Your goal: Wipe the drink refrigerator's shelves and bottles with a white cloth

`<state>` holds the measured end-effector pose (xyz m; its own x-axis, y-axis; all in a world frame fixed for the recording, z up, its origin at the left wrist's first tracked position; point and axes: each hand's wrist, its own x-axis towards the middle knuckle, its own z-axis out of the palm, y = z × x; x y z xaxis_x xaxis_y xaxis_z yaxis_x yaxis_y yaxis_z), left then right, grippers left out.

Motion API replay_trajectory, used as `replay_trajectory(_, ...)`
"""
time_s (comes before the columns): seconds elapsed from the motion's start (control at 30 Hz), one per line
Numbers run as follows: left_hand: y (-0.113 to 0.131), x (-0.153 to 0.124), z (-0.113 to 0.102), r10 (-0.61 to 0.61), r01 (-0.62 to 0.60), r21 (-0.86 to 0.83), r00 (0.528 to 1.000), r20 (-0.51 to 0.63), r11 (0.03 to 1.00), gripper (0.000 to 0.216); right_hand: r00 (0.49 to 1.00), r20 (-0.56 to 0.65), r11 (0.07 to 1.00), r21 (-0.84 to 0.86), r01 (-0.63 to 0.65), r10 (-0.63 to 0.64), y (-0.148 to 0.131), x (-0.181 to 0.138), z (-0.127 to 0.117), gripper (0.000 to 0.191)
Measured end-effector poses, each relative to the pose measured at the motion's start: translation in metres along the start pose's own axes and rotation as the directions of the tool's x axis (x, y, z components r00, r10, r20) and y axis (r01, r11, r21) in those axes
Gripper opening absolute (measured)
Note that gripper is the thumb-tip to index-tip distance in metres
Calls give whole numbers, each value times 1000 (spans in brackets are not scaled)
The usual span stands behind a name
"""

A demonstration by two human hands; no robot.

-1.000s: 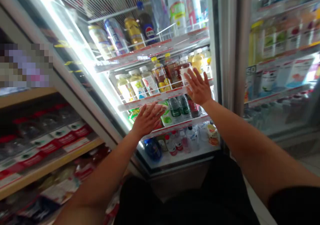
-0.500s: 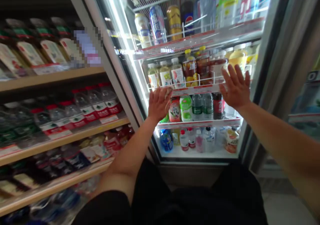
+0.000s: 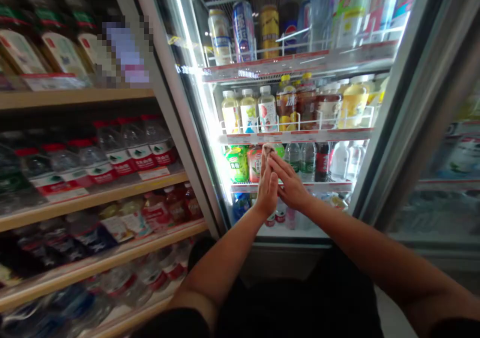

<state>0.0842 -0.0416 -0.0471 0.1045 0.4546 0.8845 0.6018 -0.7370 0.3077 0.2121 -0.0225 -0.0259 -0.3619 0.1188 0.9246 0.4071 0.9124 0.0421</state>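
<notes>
Both my hands meet in front of the glass door [image 3: 337,188] of a lit drinks cooler. My left hand [image 3: 267,188] points upward with its fingers together, and a small pale wad [image 3: 268,149] that I cannot make out sits at its fingertips. My right hand [image 3: 290,184] lies flat against the left one, fingers stretched out and pressed to its palm side. Behind them, on the cooler shelf [image 3: 288,137], stand a green-labelled bottle [image 3: 237,164] and clear water bottles [image 3: 300,157].
The cooler holds cans [image 3: 243,30] on the top shelf and juice bottles [image 3: 249,110] below. To the left, wooden shelves [image 3: 93,195] carry red-labelled water bottles [image 3: 137,153]. A second cooler door [image 3: 450,178] stands at the right. My dark-clothed knees fill the bottom.
My hands were spread apart on the glass, right hand high at the right. Now they have come together at the middle, lower down. The view has shifted slightly.
</notes>
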Motion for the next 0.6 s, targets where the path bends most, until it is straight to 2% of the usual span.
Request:
replay_trajectory(0.1, 12, 5, -1, 24, -22, -81, 1000, 13, 996, 62, 985, -136, 994, -14, -108, 105, 4, 9, 2, 72)
replay_trajectory(0.17, 8, 7, -14, 107, -106, -63, 994, 12, 992, 64, 969, -215, 988, -70, -137, 119, 16, 19, -7, 70)
replay_trajectory(0.23, -7, 4, -35, 226, -224, 91, 974, -4, 970, 63, 963, -260, 984, -141, -107, 68, 30, 26, -18, 67)
replay_trajectory(0.3, -33, -4, -59, 312, -282, 371, 950, -22, 885, 60, 973, -228, 974, -219, -67, 16, 43, 24, -23, 65)
replay_trajectory(0.33, -48, -10, -70, 300, -245, 485, 953, -39, 839, 60, 985, -174, 965, -256, -51, 6, 48, 20, -24, 63)
replay_trajectory(0.4, -79, -21, -89, 192, -92, 637, 977, -90, 765, 57, 1000, 0, 949, -315, 4, -4, 55, 8, -20, 59)
replay_trajectory(0.47, -108, -29, -100, 108, -8, 686, 989, -103, 727, 56, 990, 141, 934, -349, 78, -30, 61, -1, -13, 60)
replay_trajectory(0.53, -131, -33, -105, 61, 7, 690, 995, -74, 723, 56, 985, 157, 920, -373, 121, -65, 67, -2, -8, 66)
replay_trajectory(0.6, -147, -34, -105, 53, 1, 685, 997, -58, 729, 56, 996, 58, 911, -404, 89, -71, 74, 8, -7, 72)
